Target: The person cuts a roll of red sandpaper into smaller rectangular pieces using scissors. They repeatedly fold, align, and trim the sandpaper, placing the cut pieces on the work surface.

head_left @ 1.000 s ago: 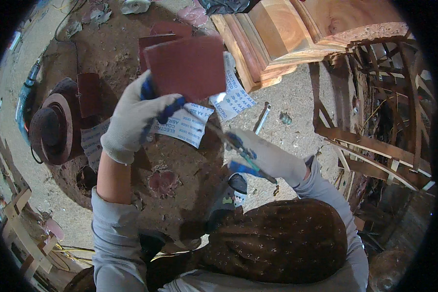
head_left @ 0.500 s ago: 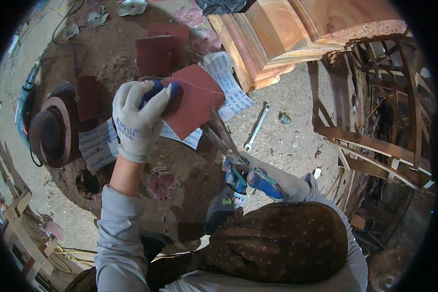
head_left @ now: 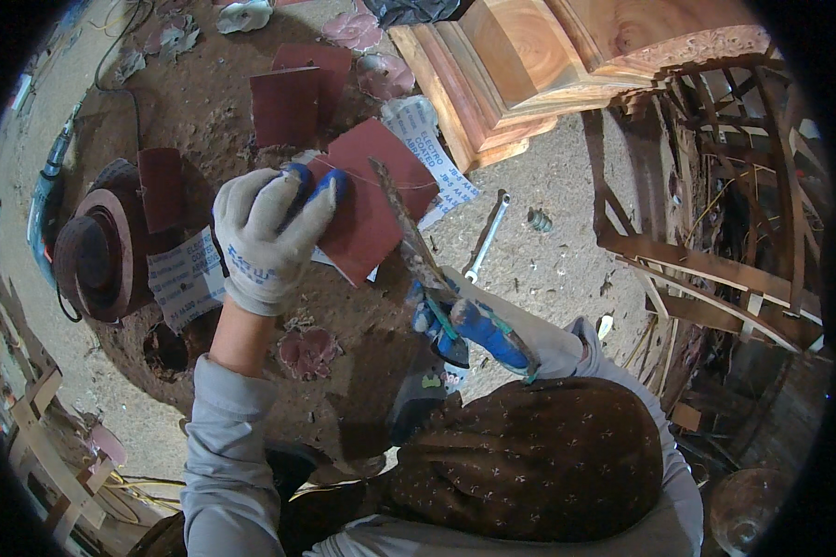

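Observation:
My left hand point(head_left: 267, 237), in a pale glove with blue fingertips, pinches the left edge of a square reddish-brown sandpaper sheet point(head_left: 372, 209). A thin pale line runs across its upper part. My right hand point(head_left: 478, 330), in a blue-palmed glove, is closed round the green-edged handles of worn scissors point(head_left: 409, 227). One long blade lies over the right part of the sheet, its tip pointing up; whether the other blade is behind the sheet I cannot tell. Beneath the sheet, a sandpaper piece point(head_left: 418, 125) shows its white printed back.
More sandpaper point(head_left: 283, 107) lies beyond my left hand, with another white-backed piece point(head_left: 190, 274) beside it. Sanding discs point(head_left: 97, 251) and a blue power tool point(head_left: 51, 181) are at left. A wrench point(head_left: 489, 237) lies right of the sheet, near stepped wooden blocks point(head_left: 502, 84) and a wooden frame point(head_left: 715, 269).
The scissors have moved up and left, from the sheet's lower right edge to lying across its right part. The sheet has shifted slightly right and down; my left hand still grips it.

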Demonstrator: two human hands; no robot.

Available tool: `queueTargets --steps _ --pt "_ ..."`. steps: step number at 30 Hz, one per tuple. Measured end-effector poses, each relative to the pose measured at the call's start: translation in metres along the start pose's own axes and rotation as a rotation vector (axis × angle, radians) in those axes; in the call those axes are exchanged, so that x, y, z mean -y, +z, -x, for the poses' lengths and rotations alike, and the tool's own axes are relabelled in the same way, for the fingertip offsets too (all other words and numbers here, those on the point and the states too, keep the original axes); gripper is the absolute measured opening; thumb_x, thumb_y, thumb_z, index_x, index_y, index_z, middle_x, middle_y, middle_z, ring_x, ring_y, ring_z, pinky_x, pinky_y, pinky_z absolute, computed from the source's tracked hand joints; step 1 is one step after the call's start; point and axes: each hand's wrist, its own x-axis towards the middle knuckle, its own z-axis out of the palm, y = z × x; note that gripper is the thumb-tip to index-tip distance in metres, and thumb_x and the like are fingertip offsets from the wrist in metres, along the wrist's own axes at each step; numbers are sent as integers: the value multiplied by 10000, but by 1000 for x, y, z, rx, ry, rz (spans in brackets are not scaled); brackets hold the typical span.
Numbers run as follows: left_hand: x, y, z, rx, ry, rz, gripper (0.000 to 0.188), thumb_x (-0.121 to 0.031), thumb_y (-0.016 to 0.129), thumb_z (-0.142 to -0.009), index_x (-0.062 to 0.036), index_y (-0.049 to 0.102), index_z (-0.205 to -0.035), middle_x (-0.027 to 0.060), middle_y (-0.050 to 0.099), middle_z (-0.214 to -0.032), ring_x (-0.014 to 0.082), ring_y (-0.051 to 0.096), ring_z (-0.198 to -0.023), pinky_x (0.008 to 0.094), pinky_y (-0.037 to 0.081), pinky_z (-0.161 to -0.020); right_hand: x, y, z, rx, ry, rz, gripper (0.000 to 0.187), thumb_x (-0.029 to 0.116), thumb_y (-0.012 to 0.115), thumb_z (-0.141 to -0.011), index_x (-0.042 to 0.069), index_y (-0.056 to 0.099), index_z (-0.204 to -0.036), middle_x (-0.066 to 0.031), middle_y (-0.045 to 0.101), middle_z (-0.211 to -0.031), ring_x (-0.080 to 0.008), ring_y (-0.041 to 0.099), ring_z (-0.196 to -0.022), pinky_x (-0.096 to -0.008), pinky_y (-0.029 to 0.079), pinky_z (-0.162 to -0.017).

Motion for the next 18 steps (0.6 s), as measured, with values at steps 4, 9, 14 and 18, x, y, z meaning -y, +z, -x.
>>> queueTargets --steps 4,9,14,18 --pt "-1 3 -3 -23 -8 28 427 -136 702 -649 -260 754 -1054 1 598 -1034 241 600 -950 401 491 -769 8 4 0 -30 -69 -31 613 453 528 -1025 32 394 -1450 -31 543 -1214 -89 511 -1028 -246 416 -897" --pt "0 3 1 -14 -21 33 426 -132 704 -661 -261 757 -1063 5 599 -1033 239 601 -947 397 491 -772 -6 -1 -9 -50 -5 53 380 352 514 -1051 71 484 -1305 20 559 -1073 -49 523 -845 -192 447 -700" --pt "0 2 2 -7 -39 40 421 -126 714 -666 -255 759 -1065 14 613 -1039 238 603 -950 397 492 -780 7 11 -10 -15 12 -202 398 358 550 -1036 87 479 -1319 13 577 -1070 -58 545 -839 -207 469 -712" --pt "0 2 2 -21 -51 88 407 -83 714 -650 -220 770 -1029 38 631 -1046 274 607 -964 410 501 -823 -7 9 -9 -41 -34 -199 422 344 557 -1036 91 451 -1357 3 575 -1101 -53 535 -891 -210 475 -741"
